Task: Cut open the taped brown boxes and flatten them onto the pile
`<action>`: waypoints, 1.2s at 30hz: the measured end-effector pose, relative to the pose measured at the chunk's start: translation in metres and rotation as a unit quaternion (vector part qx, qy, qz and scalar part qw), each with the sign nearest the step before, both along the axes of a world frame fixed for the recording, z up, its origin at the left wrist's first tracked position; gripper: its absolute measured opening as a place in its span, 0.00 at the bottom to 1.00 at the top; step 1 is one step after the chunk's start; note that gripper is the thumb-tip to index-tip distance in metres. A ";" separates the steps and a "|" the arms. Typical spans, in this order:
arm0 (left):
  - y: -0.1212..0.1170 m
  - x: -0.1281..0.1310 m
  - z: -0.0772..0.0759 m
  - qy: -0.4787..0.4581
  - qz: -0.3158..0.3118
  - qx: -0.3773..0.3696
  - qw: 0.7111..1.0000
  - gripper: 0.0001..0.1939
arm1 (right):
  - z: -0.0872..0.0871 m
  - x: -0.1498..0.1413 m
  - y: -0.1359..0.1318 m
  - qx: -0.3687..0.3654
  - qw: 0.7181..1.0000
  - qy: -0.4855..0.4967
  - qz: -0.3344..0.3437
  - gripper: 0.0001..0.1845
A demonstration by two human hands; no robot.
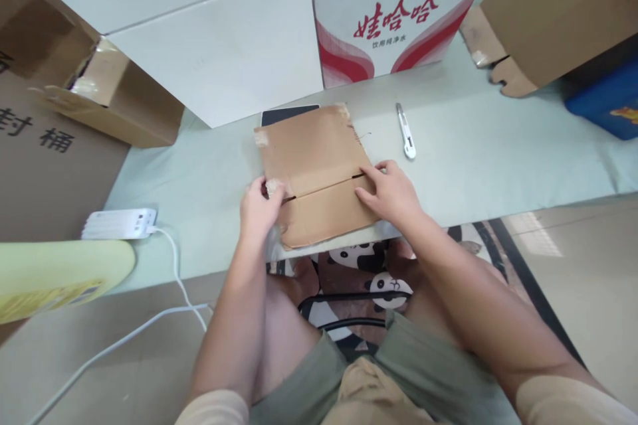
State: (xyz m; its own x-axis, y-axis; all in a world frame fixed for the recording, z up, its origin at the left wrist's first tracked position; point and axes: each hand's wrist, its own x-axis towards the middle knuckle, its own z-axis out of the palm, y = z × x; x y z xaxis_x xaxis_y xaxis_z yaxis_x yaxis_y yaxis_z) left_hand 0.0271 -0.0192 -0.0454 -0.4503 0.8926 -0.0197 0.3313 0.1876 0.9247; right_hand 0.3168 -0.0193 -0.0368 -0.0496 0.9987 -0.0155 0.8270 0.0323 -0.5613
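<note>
A flattened brown cardboard box [316, 153] lies on the cloth-covered table in front of me, creased across, with slits at both ends of the crease and torn, taped corners. My left hand [262, 209] grips its left edge by the slit, thumb over the top beside a scrap of peeling tape. At the right edge my right hand [391, 192] holds the cardboard, thumb and fingers spread along it near the other slit. A white utility knife [406, 133] rests on the cloth to the right, touched by neither hand. Behind the cardboard, a dark flat device [289, 114] is partly covered.
Large white cartons [224, 60] and a printed carton [389, 26] stand at the back. Brown boxes [134, 99] flank the left; an open carton [558, 13] and a blue box [608, 99] are right. A white power bank [119, 224] trails a cable near a yellow-green object [64, 272].
</note>
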 end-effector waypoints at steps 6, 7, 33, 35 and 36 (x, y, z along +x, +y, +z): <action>-0.004 0.022 0.005 -0.096 0.000 0.031 0.995 0.27 | -0.003 -0.006 0.004 -0.006 1.000 0.017 0.017 0.40; -0.004 0.022 0.008 -0.148 0.012 0.041 0.988 0.29 | -0.003 -0.005 0.005 -0.008 0.998 0.054 0.018 0.41; 0.010 0.043 0.033 -0.414 -0.012 0.032 0.909 0.19 | 0.050 0.038 -0.043 0.050 0.852 0.471 -0.225 0.29; 0.010 0.039 0.034 -0.386 -0.021 0.038 0.921 0.18 | 0.062 0.073 -0.055 0.108 0.862 0.403 -0.287 0.28; 0.010 0.037 0.034 -0.375 -0.031 0.038 0.926 0.19 | 0.068 0.092 -0.060 0.133 0.866 0.367 -0.312 0.27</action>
State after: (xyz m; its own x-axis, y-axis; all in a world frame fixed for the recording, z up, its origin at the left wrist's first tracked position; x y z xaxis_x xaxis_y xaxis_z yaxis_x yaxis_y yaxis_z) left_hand 0.0638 -0.0092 -0.0117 -0.2829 0.9282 -0.2418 -0.4017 0.1143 0.9086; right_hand 0.4085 -0.0789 0.0308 0.6028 0.7974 0.0267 0.1531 -0.0827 -0.9847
